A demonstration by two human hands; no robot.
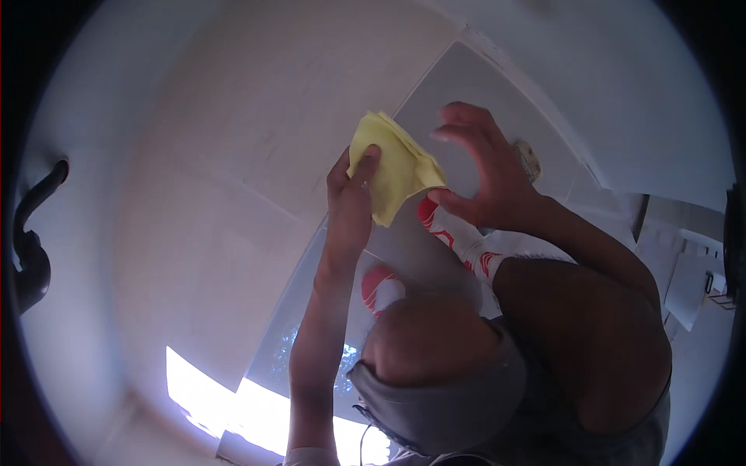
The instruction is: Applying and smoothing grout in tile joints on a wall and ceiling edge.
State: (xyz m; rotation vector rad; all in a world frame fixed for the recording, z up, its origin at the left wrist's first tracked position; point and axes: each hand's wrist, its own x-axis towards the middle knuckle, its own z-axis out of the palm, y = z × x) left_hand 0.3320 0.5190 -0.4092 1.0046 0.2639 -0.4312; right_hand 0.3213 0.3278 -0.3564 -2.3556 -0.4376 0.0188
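A folded yellow cloth [395, 167] is held up in my left hand [353, 194], with the thumb pressed on its face. My right hand [489, 175] is open just to the right of the cloth, fingers curved and apart; its thumb is by the cloth's lower corner, and I cannot tell whether they touch. My feet in red-and-white socks [458, 237] show below my hands on a glossy grey surface [435, 78], beneath my bent bare legs.
A small beige object [526, 158] lies behind my right hand. A tan tiled surface [233, 116] spans the left, with a dark curved fitting [33, 256] on the pale wall beyond. A white ledge [575, 101] runs along the upper right. Bright light falls at lower left.
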